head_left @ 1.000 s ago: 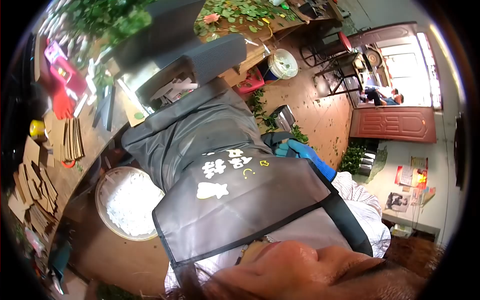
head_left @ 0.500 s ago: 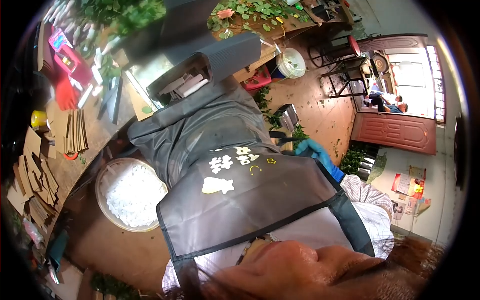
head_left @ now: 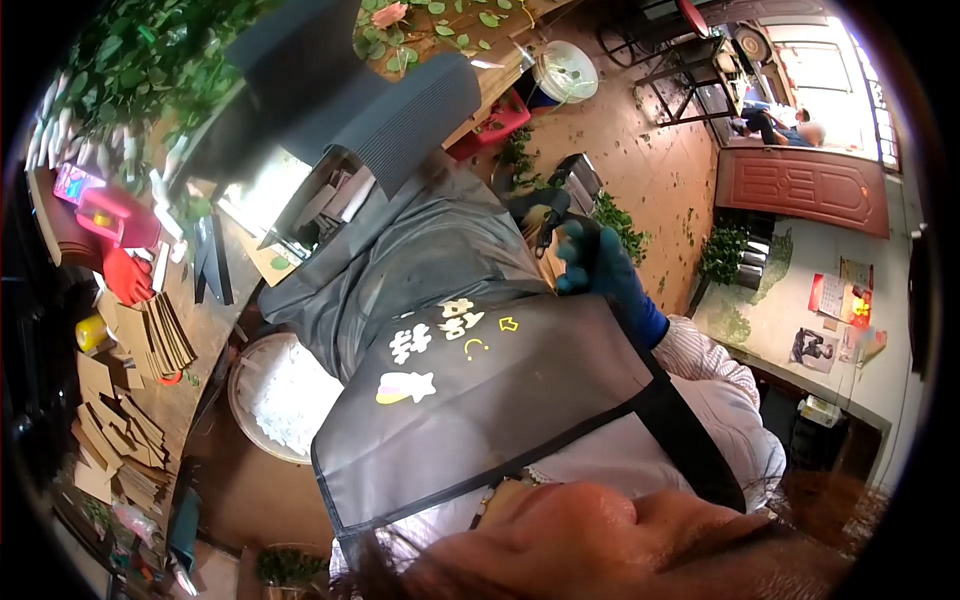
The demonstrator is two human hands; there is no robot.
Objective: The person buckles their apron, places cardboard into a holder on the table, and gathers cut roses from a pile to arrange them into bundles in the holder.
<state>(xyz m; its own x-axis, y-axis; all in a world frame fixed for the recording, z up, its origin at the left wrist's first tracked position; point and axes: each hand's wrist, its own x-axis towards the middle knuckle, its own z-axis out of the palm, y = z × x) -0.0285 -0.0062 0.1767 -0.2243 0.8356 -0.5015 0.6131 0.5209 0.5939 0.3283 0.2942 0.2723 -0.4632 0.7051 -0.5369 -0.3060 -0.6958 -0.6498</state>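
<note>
My right hand (head_left: 600, 265), in a blue-green glove, is beside my hip at the edge of the dark apron (head_left: 500, 380). Its fingers are curled, and a dark object (head_left: 545, 218) with a tan patch lies close against them. What it is, and how far the fingers go round it, I cannot make out. My left hand is out of sight. Ahead of my lap stands a dark grey ribbed case (head_left: 425, 110); white and grey strips (head_left: 335, 205) show in its opening.
A round basin (head_left: 240, 395) of white pieces stands left of my lap. On the bench are cardboard pieces (head_left: 120, 430), a red glove (head_left: 128, 275), a pink jug (head_left: 118, 215) and leafy stems (head_left: 140, 60). A white bucket (head_left: 566, 72) and stools (head_left: 695, 75) stand at right. People sit by the doorway.
My right hand has come forward and curled near the dark object; earlier it hung further back with fingers stretched. The whole view has shifted with my head.
</note>
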